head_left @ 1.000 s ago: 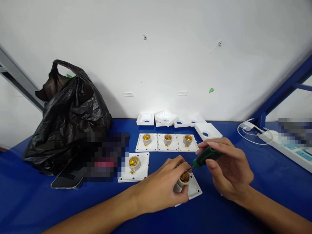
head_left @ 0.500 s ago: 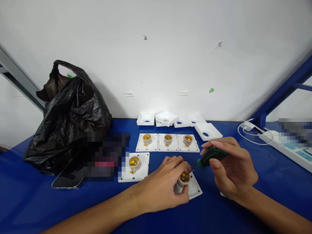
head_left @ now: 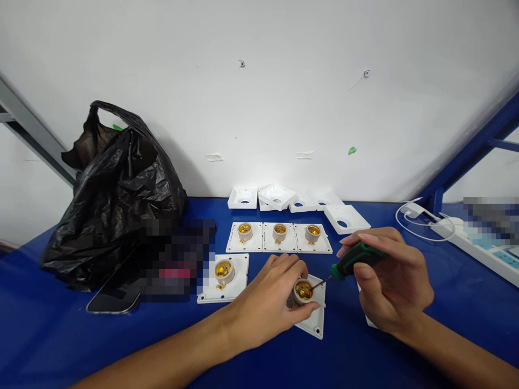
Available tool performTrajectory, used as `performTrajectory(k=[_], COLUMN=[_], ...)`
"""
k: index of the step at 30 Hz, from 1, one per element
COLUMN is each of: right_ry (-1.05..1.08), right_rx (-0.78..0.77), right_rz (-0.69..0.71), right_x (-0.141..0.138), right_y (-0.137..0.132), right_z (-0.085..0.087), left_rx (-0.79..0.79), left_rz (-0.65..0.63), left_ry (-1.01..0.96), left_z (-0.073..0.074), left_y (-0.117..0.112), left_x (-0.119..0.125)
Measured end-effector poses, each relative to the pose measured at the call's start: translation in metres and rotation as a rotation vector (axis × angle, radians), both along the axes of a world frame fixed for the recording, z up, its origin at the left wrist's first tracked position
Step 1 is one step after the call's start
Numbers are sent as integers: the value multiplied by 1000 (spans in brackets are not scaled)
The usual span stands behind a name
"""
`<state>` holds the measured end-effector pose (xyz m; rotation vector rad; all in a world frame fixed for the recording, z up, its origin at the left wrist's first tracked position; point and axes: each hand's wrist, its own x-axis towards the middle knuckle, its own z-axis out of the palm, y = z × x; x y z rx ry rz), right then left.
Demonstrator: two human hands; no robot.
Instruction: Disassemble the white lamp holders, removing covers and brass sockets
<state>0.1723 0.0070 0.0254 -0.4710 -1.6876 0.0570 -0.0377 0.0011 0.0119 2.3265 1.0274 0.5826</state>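
Note:
My left hand (head_left: 271, 306) grips a white square lamp holder with a brass socket (head_left: 311, 305), tilted up off the blue table (head_left: 121, 346). My right hand (head_left: 389, 281) is closed round a green and black screwdriver (head_left: 352, 260), its thin tip pointing into the brass socket. Another finished lamp holder (head_left: 224, 277) lies just left of my left hand. A row of three lamp holders (head_left: 279, 237) sits behind, near the middle of the table.
White cover plates (head_left: 284, 198) lie piled against the wall, one more cover plate (head_left: 346, 218) to their right. A black plastic bag (head_left: 113, 194) and a phone (head_left: 115, 294) are at the left. A white cable (head_left: 421, 219) and power strip (head_left: 478, 248) lie at the right.
My left hand has turned and tilted the lamp holder, lifting one side off the table. My right hand with the screwdriver has drifted slightly right, tip still at the socket.

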Motion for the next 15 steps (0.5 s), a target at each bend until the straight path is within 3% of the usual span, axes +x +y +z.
performTrajectory(k=[15], right_ry=[7], right_rx=[-18], right_rz=[26], right_x=[0], right_y=[-2], right_z=[-1], left_rx=[207], left_rz=[-17], left_ry=[-84], left_z=[-4], left_y=[-1], left_x=[-1])
